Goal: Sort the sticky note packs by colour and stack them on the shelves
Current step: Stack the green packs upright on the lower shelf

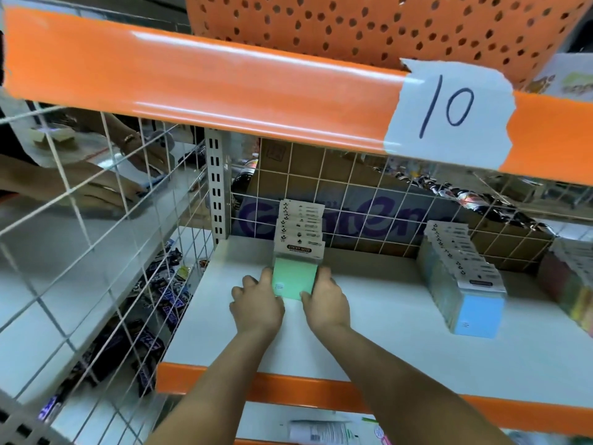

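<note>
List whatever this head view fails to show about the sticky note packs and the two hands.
- Green row: pack count unclear; front pack covers the rest.
- Left hand and right hand: fingertips hidden behind the front green pack.
- Blue row: label print too small to read.
- Multicoloured packs: cut off by right edge.

Both hands, the left hand [256, 305] and right hand [325, 298], are gripping a green pack [293, 281] that is showing matt paper under a printed card header. The shelf board [369, 316] beneath the grip is looking smooth and matt white. Above the grip, the orange edge strip [192, 78] is gleaming glossy, possibly plastic. Behind the pack, coated wire mesh [353, 200] is backing onto cardboard.
</note>
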Available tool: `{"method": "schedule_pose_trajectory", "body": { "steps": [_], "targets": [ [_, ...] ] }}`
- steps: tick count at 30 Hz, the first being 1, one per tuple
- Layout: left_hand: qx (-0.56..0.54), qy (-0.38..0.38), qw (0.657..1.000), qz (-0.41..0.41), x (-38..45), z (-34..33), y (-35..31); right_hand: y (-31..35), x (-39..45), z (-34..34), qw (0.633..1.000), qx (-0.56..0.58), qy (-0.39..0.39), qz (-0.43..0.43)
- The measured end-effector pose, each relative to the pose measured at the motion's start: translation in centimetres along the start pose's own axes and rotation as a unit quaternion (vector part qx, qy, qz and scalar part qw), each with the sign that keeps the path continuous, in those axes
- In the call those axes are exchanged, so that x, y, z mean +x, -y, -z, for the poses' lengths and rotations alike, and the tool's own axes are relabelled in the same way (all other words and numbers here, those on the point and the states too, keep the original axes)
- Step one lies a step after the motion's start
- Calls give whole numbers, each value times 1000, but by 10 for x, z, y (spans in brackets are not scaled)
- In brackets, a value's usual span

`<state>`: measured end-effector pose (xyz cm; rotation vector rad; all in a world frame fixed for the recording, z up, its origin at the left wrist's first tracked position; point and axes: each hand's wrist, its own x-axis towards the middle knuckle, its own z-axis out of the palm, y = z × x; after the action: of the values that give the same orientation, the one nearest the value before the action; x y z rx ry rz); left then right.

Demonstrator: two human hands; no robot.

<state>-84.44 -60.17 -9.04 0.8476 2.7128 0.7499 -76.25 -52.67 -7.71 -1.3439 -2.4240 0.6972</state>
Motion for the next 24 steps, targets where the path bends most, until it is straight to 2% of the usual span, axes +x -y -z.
{"method": "schedule_pose_trajectory", "body": {
  "steps": [10, 16, 24],
  "targets": [
    [5, -3, 1000, 26, 6, -1, -4, -1, 5, 0, 999, -31, 17, -18],
    [33, 29, 999, 18, 13, -1, -2, -3, 10, -2, 997, -70, 38, -8],
    [16, 72, 997, 39, 21, 5, -3, -4, 15, -5, 994, -104, 41, 12]
  ]
}}
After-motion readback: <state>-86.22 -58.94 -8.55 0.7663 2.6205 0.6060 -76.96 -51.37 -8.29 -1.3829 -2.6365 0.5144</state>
